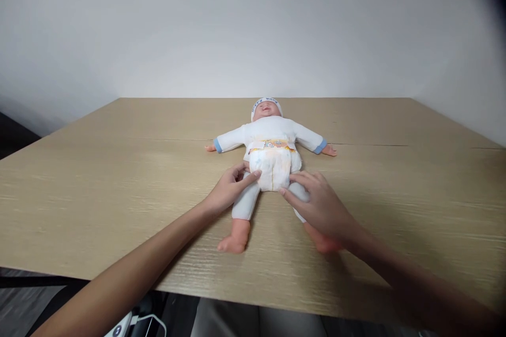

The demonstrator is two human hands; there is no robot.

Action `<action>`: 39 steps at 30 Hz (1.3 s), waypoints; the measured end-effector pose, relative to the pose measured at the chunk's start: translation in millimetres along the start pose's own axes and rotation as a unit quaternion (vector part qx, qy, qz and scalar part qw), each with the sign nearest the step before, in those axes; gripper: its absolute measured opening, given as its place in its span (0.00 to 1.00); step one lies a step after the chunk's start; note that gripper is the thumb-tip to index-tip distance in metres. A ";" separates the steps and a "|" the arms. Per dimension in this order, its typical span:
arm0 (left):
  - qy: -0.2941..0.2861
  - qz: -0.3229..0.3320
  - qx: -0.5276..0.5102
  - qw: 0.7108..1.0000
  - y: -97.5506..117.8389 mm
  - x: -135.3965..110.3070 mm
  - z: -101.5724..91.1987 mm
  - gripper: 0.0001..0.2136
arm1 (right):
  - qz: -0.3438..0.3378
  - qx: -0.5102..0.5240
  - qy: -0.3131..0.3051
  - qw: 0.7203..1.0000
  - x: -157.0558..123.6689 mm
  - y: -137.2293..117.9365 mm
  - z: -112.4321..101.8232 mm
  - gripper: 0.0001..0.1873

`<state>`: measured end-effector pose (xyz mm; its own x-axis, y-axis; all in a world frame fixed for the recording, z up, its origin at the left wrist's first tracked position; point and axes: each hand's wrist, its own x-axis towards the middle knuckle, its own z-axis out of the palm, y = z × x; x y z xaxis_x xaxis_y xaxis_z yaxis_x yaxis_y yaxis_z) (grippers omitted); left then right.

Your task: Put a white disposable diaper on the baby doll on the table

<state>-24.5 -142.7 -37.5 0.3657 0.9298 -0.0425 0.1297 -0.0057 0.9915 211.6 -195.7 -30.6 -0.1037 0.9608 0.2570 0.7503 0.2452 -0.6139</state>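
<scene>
A baby doll (271,127) in a white outfit with blue cuffs and a printed white cap lies on its back, its head away from me, arms spread and legs towards me. Around its hips sits a white diaper (271,166) with a colourful printed waistband and a yellow line down the front. My left hand (233,184) pinches the diaper's edge at the left leg opening, thumb on top and fingers partly hidden. At the opposite leg opening, my right hand (316,197) holds the other edge between thumb and fingers, covering part of the doll's leg.
The doll lies on a wide wooden table (118,189) with a thin seam running across it. A white wall (253,31) rises behind. Below the front edge at left are a white device (118,325) and a white cable (158,319).
</scene>
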 end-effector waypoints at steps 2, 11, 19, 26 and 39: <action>0.002 -0.001 -0.011 1.000 0.1 -0.3 -0.1 0.21 | 0.013 0.023 0.002 1.000 -2.0 -0.1 3.3 0.13; -0.005 -0.001 -0.020 1.000 -1.6 2.5 -3.7 0.23 | 0.121 0.098 0.007 0.988 -3.2 5.5 2.5 0.20; -0.004 0.050 0.110 0.993 0.7 -1.3 -3.0 0.19 | 0.086 0.080 0.023 0.993 1.3 4.7 8.5 0.18; 0.000 0.081 0.154 0.985 -0.1 2.2 -3.5 0.17 | 0.084 0.196 -0.019 0.977 9.2 7.6 7.2 0.18; -0.024 0.021 -0.026 0.999 11.9 -0.6 -10.4 0.22 | 0.019 0.047 0.000 0.999 -3.4 8.8 -10.6 0.21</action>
<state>-32.8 -139.5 -24.4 0.4133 0.9106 -0.0061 0.0666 -0.0236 0.9975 225.4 -198.2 -28.9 -0.0762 0.9698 0.2319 0.6888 0.2193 -0.6910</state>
